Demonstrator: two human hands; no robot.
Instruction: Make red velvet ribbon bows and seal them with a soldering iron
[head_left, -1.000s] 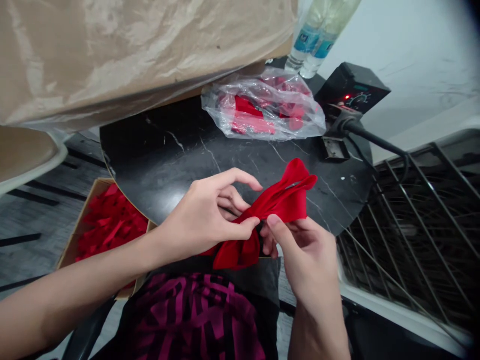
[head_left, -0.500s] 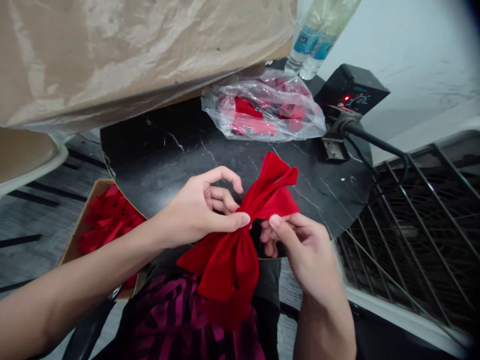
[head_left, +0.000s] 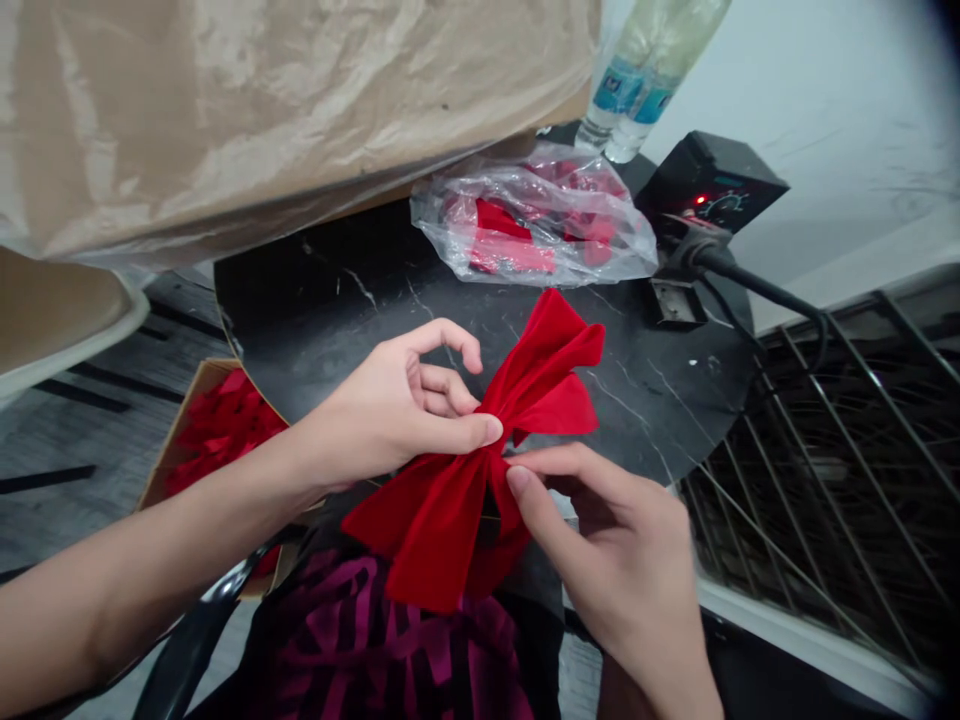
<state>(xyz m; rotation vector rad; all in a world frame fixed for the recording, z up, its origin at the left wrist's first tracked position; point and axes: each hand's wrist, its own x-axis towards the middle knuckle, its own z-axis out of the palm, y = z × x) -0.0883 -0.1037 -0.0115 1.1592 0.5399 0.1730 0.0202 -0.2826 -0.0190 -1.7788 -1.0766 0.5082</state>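
A red fabric bow (head_left: pixel 442 530) hangs between my hands at the near edge of the round black table (head_left: pixel 315 340). My left hand (head_left: pixel 412 405) pinches its gathered middle, thumb on top and the index finger curled away above. With thumb and index finger, my right hand (head_left: pixel 607 530) grips a fold of the bow just below the middle, on the right. Two loops spread toward the far side, while wider loops and tails fall over my lap.
Across the table lies a clear plastic bag (head_left: pixel 525 225) of red pieces. Behind it stand bottles (head_left: pixel 626 100) and a black control box (head_left: pixel 712 185) with a red light. A plastic-wrapped carton (head_left: pixel 300 110) fills the upper left; a box of red bows (head_left: pixel 225 430) sits lower left.
My right hand has shifted from the upper right loop down to a fold beside the bow's middle. My left hand keeps its pinch. The lower loops have spread and swung slightly.
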